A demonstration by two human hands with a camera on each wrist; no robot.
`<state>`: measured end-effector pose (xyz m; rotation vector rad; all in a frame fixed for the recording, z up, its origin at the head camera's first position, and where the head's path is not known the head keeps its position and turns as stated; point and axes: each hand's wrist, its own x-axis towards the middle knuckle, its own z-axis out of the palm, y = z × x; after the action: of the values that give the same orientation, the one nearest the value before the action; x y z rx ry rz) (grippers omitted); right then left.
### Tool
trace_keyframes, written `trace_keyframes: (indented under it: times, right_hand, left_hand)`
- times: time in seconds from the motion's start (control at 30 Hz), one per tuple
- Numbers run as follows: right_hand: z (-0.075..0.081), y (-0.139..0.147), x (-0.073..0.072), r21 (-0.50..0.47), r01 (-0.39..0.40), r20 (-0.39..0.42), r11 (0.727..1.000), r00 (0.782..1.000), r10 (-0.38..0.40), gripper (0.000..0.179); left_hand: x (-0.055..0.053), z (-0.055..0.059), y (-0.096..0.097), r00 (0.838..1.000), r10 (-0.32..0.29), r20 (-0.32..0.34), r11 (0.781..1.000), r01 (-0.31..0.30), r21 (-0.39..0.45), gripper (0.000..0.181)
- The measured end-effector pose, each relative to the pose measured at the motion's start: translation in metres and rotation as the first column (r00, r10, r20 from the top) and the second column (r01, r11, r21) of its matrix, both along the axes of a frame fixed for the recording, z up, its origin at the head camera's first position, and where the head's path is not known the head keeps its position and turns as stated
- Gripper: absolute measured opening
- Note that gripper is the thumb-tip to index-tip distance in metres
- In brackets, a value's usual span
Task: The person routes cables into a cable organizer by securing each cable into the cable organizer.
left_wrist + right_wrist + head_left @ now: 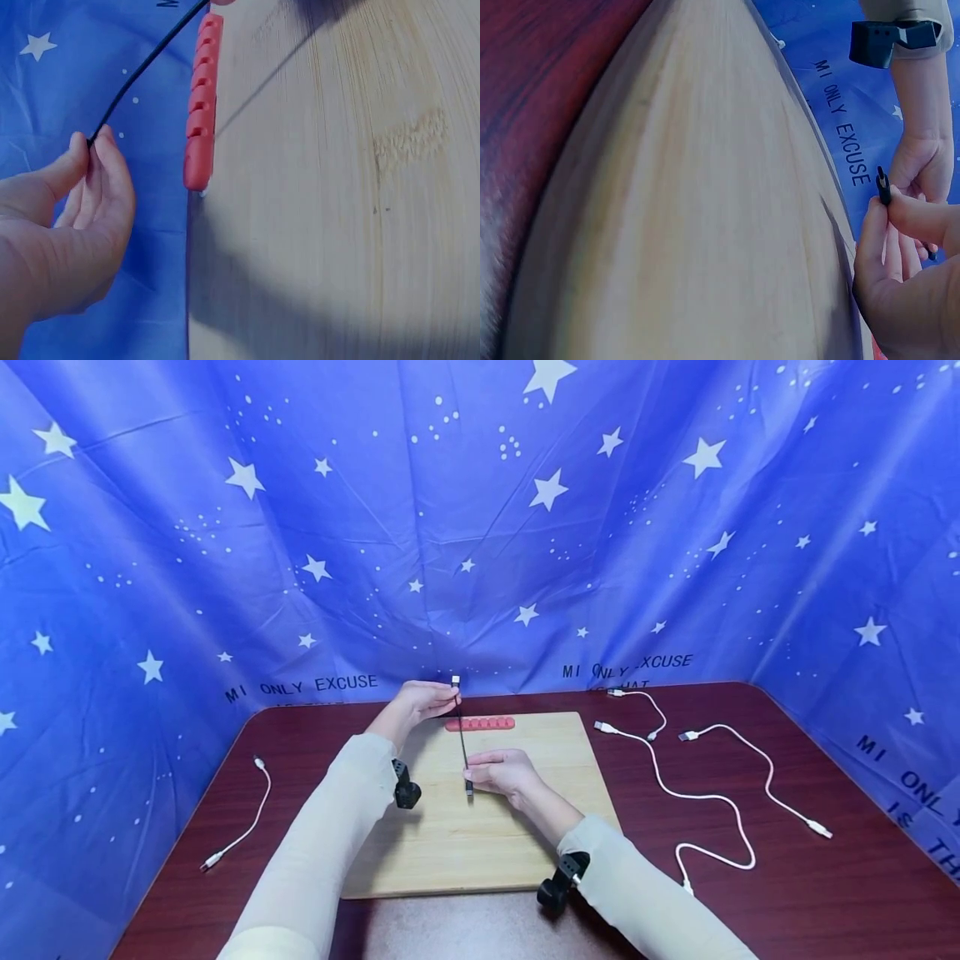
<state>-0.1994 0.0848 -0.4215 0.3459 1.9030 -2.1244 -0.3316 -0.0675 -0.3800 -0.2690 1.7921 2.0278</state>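
A short black USB cable (462,735) is stretched between my two hands above a wooden board (525,843). My left hand (424,700) pinches it near the far end, where a metal USB plug (455,680) sticks up past the fingertips. Closer to me, my right hand (504,774) pinches the other end between thumb and fingers, its small black connector (883,186) poking out. A red cable holder strip (480,723) with several slots lies along the board's far edge, just right of the left hand; the left wrist view shows its slots (201,105) free of any cable.
Three white cables lie on the dark red table right of the board: a short one (656,703), a middle one (765,768) and a long wavy one (738,827). Another short white cable (262,802) lies to the left. A blue starry curtain (480,527) hangs behind.
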Motion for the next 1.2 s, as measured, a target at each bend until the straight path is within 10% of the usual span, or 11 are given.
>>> trace_keyframes:
  times: [0.53,1.2]
  right_hand:
    - [0.000,0.002,-0.002,0.025,0.053,-0.043,0.998,0.998,-0.052,0.032]
    - [-0.001,-0.002,0.002,0.278,0.142,-0.123,0.950,0.986,-0.111,0.026]
  left_hand:
    - [-0.005,-0.008,0.005,1.000,0.022,0.014,0.994,-0.023,0.103,0.047]
    - [-0.012,-0.026,0.008,0.999,0.035,-0.032,0.999,-0.036,-0.032,0.043]
